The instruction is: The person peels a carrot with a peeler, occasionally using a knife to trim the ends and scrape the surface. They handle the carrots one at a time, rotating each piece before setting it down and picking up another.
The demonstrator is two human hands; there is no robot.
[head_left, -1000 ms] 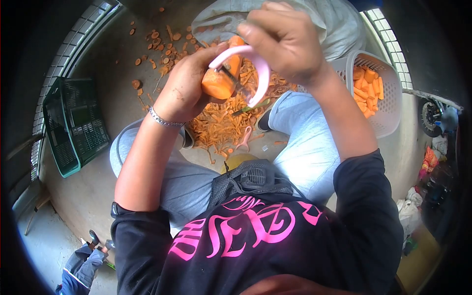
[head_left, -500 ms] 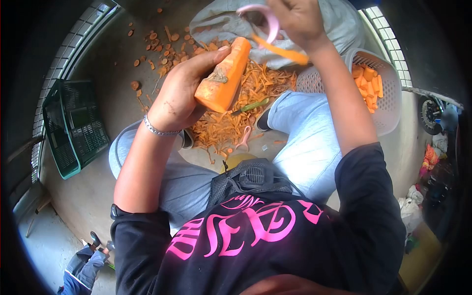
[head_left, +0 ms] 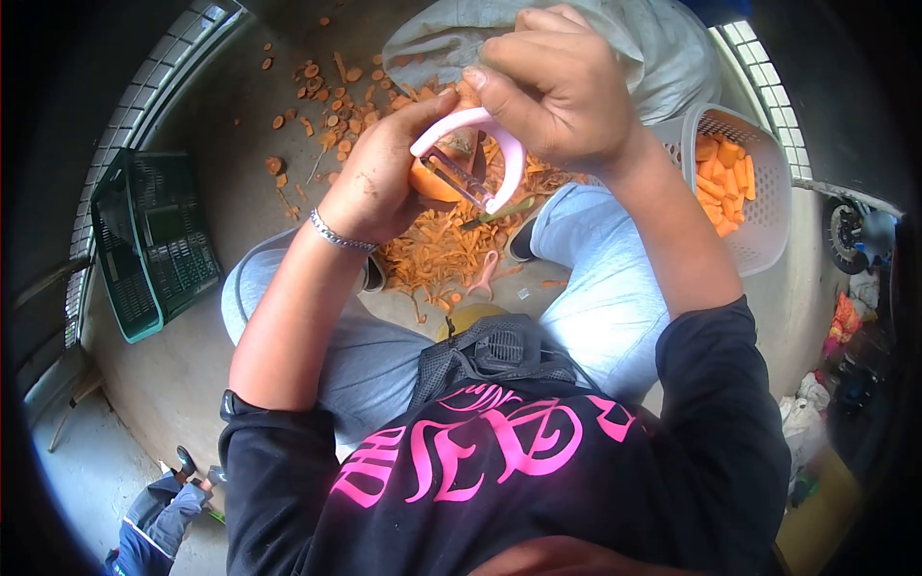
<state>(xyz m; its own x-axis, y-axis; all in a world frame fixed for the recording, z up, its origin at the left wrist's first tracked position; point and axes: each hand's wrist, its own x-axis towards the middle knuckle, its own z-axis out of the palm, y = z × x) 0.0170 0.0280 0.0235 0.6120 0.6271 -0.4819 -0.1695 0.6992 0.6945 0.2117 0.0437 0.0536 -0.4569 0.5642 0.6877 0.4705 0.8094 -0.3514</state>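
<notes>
My left hand (head_left: pixel 375 173) is closed around a thick orange carrot (head_left: pixel 432 184), part of which is hidden behind the peeler and my fingers. In my right hand (head_left: pixel 567 96) is a pink peeler (head_left: pixel 511 158), its blade lying across the lower end of the carrot. The right thumb is close to the carrot's upper end. Below both hands, a heap of orange peelings (head_left: pixel 432 252) covers the floor between my feet. On the heap lies a slim green object (head_left: pixel 507 211). A second pink peeler (head_left: pixel 485 276) rests at its near edge.
A light perforated basket (head_left: pixel 776 206) with carrot pieces (head_left: pixel 722 178) stands right of my leg. A pale sack (head_left: pixel 663 48) lies ahead. Carrot slices (head_left: pixel 312 84) are scattered at upper left. A green crate (head_left: pixel 144 254) stands left. Another person's legs (head_left: pixel 163 518) show at lower left.
My right hand has come down and toward me, bringing the peeler from above onto the carrot. The orange strip that hung by the peeler is no longer seen there. The carrot has turned in my left hand.
</notes>
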